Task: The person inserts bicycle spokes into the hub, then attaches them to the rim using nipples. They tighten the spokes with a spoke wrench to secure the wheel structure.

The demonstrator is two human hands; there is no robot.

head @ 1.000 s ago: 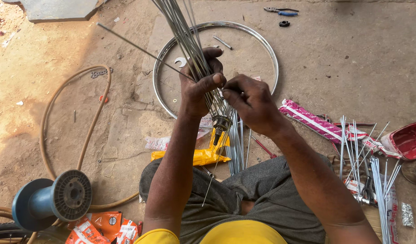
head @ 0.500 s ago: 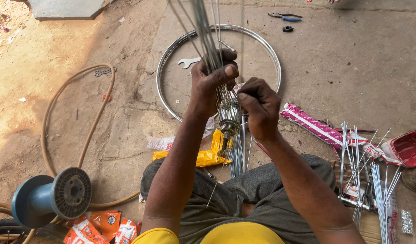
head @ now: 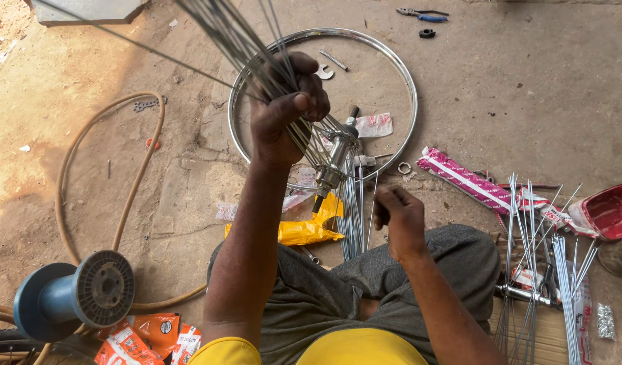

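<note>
My left hand point(head: 284, 111) is raised and closed round a thick bundle of thin steel spokes point(head: 223, 30) that fan up toward the camera. The spokes run down into a metal wheel hub point(head: 338, 155) hanging tilted below the hand. My right hand point(head: 399, 213) is lower, near my knee, fingers curled at the tops of several loose spokes point(head: 355, 216) standing on the ground; whether it grips one is unclear. A chrome wheel rim point(head: 412, 101) lies flat on the ground behind the hub.
A yellow bag point(head: 304, 230), a blue spool point(head: 67, 294), a tan hose loop point(head: 145, 155), orange packets point(head: 138, 338) lie left. Right: pink wrapper point(head: 459, 176), more spokes point(head: 527, 230), second hub point(head: 527, 294), red tub point(head: 608, 213). Pliers point(head: 422, 13) and a wrench point(head: 324, 71) lie further off.
My right hand has left the hub and dropped toward my knee by the loose spokes. My left hand has lifted the spoke bundle higher, and the hub now hangs exposed.
</note>
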